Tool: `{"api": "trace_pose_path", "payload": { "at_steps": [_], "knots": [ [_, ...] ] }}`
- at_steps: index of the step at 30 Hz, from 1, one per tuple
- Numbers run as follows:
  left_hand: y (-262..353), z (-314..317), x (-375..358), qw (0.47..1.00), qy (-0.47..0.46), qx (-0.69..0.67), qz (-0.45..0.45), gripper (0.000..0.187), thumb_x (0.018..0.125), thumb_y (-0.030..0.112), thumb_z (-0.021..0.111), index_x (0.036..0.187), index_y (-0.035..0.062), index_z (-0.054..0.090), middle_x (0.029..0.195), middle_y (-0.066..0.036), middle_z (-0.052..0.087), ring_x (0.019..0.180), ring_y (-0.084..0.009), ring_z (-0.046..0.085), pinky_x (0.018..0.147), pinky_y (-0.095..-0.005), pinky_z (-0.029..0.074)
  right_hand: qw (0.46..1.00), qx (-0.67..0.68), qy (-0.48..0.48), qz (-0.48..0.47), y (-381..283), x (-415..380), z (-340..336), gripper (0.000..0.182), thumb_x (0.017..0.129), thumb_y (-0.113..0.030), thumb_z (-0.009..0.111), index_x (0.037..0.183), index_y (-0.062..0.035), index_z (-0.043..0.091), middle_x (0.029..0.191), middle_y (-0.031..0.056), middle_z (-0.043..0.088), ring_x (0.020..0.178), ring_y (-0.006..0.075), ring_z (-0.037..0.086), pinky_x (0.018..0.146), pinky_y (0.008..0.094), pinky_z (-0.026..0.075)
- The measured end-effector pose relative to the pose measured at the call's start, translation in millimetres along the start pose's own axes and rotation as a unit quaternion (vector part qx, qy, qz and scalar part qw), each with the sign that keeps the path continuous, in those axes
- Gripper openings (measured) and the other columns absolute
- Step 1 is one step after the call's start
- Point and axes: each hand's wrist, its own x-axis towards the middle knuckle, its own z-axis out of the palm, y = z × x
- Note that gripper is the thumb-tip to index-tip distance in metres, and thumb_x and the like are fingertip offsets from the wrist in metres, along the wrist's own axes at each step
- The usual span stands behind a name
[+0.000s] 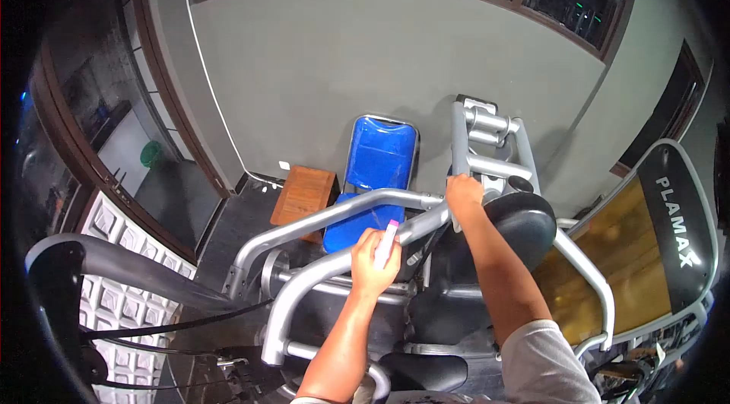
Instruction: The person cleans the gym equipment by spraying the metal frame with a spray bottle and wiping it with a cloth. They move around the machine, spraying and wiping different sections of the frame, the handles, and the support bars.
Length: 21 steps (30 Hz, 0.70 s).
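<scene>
My left hand [374, 273] is closed around a slim white bottle-like object [385, 248] with a pink tip pointing up and away from me. Just beyond it runs a curved silver tube [312, 276] of an exercise machine. My right hand [464, 193] is closed at the far end of this tube, close to a rounded black pad [526, 223]. A small pale patch shows under its fingers, but what they grip is hidden. Behind the near tube, a second silver tube [304, 228] arches across.
A blue folding chair [382, 152] and a brown wooden stool [303, 195] stand by the grey wall [319, 69]. At the right is a machine panel marked PLAMAX [673, 214]. A thick padded arm [144, 271] and black cables [175, 326] lie at left.
</scene>
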Motion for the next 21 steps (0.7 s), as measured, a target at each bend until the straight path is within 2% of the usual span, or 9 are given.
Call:
{"api": "trace_pose_path", "payload": {
  "at_steps": [2,5,9,12,15,16,19,20,21],
  "knots": [
    [-3.6,1.3,-0.5,1.000,0.005,0.000,0.030,0.006,0.082,0.002,0.071,0.085,-0.0008,0.066,0.077,-0.015,0.063,0.068,-0.0304,0.065,0.063,-0.0375,0.051,1.000,0.003,0.020,0.015,-7.4,-17.1,1.9,0.028,0.100,-0.023,0.051,0.115,-0.0126,0.072,0.112,0.0087,0.072,0.102,0.0298,0.074,0.073,0.0473,0.062],
    [-2.0,3.3,-1.8,0.999,0.004,-0.007,0.031,0.006,0.082,0.002,0.071,0.085,-0.0008,0.066,0.077,-0.015,0.063,0.068,-0.0297,0.065,0.063,-0.0373,0.051,0.999,0.016,0.036,-0.009,-19.8,-44.6,-6.5,0.027,0.098,-0.020,0.051,0.108,-0.0072,0.073,0.104,0.0154,0.072,0.095,0.0332,0.074,0.080,0.0451,0.061],
    [3.0,6.2,-4.7,1.000,-0.007,-0.019,-0.018,0.008,0.081,0.001,0.072,0.087,-0.0008,0.067,0.078,-0.014,0.064,0.067,-0.0295,0.064,0.062,-0.0369,0.050,0.993,0.081,0.001,-0.084,-28.9,-80.8,-20.1,0.025,0.095,-0.018,0.053,0.106,-0.0047,0.071,0.102,0.0186,0.072,0.094,0.0387,0.073,0.081,0.0501,0.059],
    [-3.4,8.3,-5.8,1.000,-0.007,-0.023,0.002,0.008,0.081,0.001,0.072,0.087,-0.0003,0.067,0.078,-0.014,0.064,0.067,-0.0291,0.064,0.062,-0.0369,0.050,0.989,0.108,-0.038,-0.097,-23.9,-81.0,-41.1,0.023,0.093,-0.017,0.055,0.104,-0.0038,0.070,0.102,0.0207,0.072,0.095,0.0406,0.073,0.083,0.0518,0.059],
    [-14.5,6.7,-6.2,1.000,0.005,-0.027,0.013,0.009,0.080,0.002,0.072,0.088,0.0001,0.067,0.078,-0.014,0.064,0.067,-0.0291,0.065,0.063,-0.0371,0.051,0.991,0.116,0.053,0.024,-10.1,-40.3,-57.5,0.023,0.091,-0.014,0.060,0.108,-0.0042,0.071,0.103,0.0199,0.073,0.102,0.0383,0.072,0.086,0.0510,0.058],
    [-12.8,5.3,-3.5,1.000,0.002,-0.023,0.010,0.009,0.080,0.002,0.072,0.088,0.0001,0.067,0.079,-0.014,0.064,0.068,-0.0293,0.065,0.063,-0.0372,0.051,0.991,0.122,0.038,0.052,-0.7,-15.0,-51.1,0.024,0.092,-0.016,0.061,0.110,-0.0059,0.072,0.110,0.0187,0.071,0.102,0.0392,0.072,0.086,0.0504,0.058],
    [2.5,5.6,-5.8,1.000,-0.010,-0.020,0.002,0.010,0.080,0.002,0.072,0.089,0.0002,0.068,0.080,-0.015,0.064,0.069,-0.0298,0.066,0.064,-0.0374,0.052,0.984,0.110,0.073,0.117,0.5,16.6,-2.4,0.024,0.097,-0.017,0.056,0.113,-0.0074,0.071,0.118,0.0142,0.069,0.109,0.0348,0.069,0.087,0.0488,0.058],
    [6.0,7.3,-5.9,1.000,-0.013,-0.021,0.010,0.010,0.080,0.002,0.072,0.089,0.0003,0.068,0.081,-0.015,0.064,0.069,-0.0298,0.066,0.064,-0.0374,0.052,0.974,0.121,0.113,0.154,-10.0,25.1,19.8,0.027,0.098,-0.019,0.054,0.116,-0.0076,0.071,0.119,0.0142,0.067,0.110,0.0356,0.068,0.087,0.0480,0.058],
    [6.9,6.5,-6.6,1.000,-0.017,-0.020,0.017,0.011,0.080,0.002,0.072,0.089,0.0004,0.068,0.082,-0.015,0.064,0.069,-0.0299,0.066,0.065,-0.0374,0.052,0.981,0.096,0.097,0.137,-18.7,17.8,17.2,0.026,0.098,-0.020,0.055,0.114,-0.0081,0.071,0.117,0.0136,0.067,0.112,0.0356,0.067,0.088,0.0481,0.058]
  ]
}}
